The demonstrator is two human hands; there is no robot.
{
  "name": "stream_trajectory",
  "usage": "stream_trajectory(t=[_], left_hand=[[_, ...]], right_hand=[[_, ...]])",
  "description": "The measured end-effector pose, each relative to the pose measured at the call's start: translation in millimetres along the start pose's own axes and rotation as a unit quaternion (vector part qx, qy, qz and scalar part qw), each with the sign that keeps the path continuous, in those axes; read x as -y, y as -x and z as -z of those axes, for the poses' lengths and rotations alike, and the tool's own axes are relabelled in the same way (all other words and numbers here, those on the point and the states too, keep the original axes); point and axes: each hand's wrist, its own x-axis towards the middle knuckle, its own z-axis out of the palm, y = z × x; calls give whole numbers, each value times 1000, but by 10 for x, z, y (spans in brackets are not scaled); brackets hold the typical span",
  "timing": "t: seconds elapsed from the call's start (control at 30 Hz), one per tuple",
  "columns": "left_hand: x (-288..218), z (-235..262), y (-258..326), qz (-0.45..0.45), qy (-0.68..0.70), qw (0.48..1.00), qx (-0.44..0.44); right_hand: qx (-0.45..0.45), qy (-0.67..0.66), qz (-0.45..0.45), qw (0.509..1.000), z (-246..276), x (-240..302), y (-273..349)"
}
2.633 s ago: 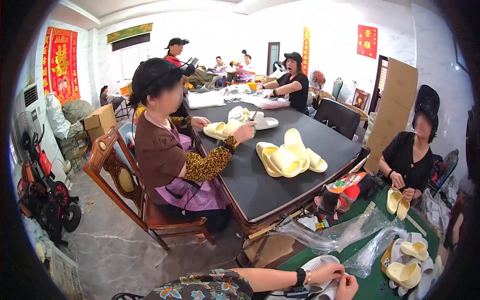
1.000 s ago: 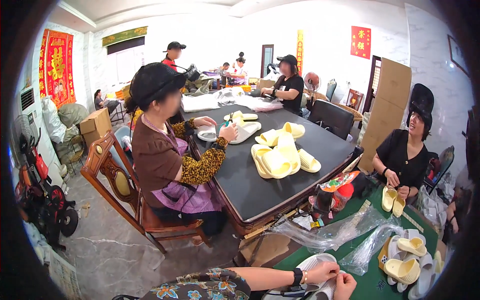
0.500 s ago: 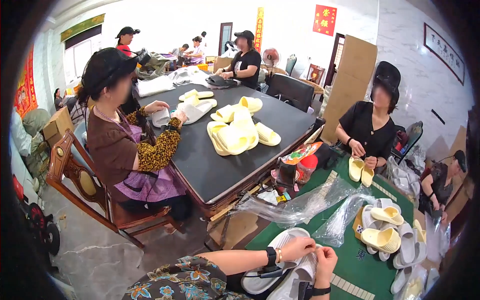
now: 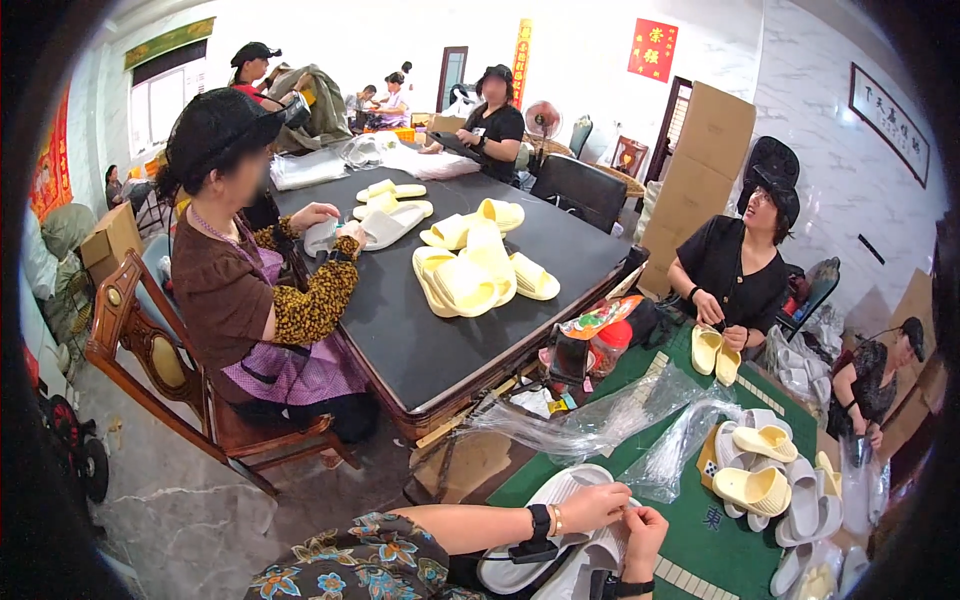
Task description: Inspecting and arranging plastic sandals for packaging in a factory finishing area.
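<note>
A pair of light grey slippers lies at the near edge of the green table (image 4: 590, 440), partly under my hands. Over the straps, my left hand (image 4: 590, 506) and my right hand (image 4: 643, 535) meet with thumbs and fingertips pinched together. Whatever sits between the fingers is too small to make out. One grey slipper (image 4: 548, 488) shows its ribbed strap beside my left hand; the other grey slipper (image 4: 585, 572) is below, closer to me. Dark bands circle both my wrists, and a small black device hangs by the left one.
Clear plastic bags (image 4: 560, 425) and thin clear strands (image 4: 675, 455) spread beyond my hands. Grey and yellow slippers (image 4: 755, 490) pile up at right. Co-workers sit around; one handles yellow slippers (image 4: 714, 352). More yellow slippers (image 4: 465, 280) lie on the black table (image 4: 390, 330).
My hands stay pinched over the grey slippers with little movement. The co-worker at right has lifted their head. At the back, a person has raised a dark green sack.
</note>
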Motion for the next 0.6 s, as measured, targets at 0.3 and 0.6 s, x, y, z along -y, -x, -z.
stream_trajectory(t=[0.3,0.6], left_hand=[[26,129,-66,33,2,999,17],[142,2348,-412,226,48,896,-379]], right_hand=[[-6,-32,8,999,35,-90,-60],[17,244,55,968,192,703,640]])
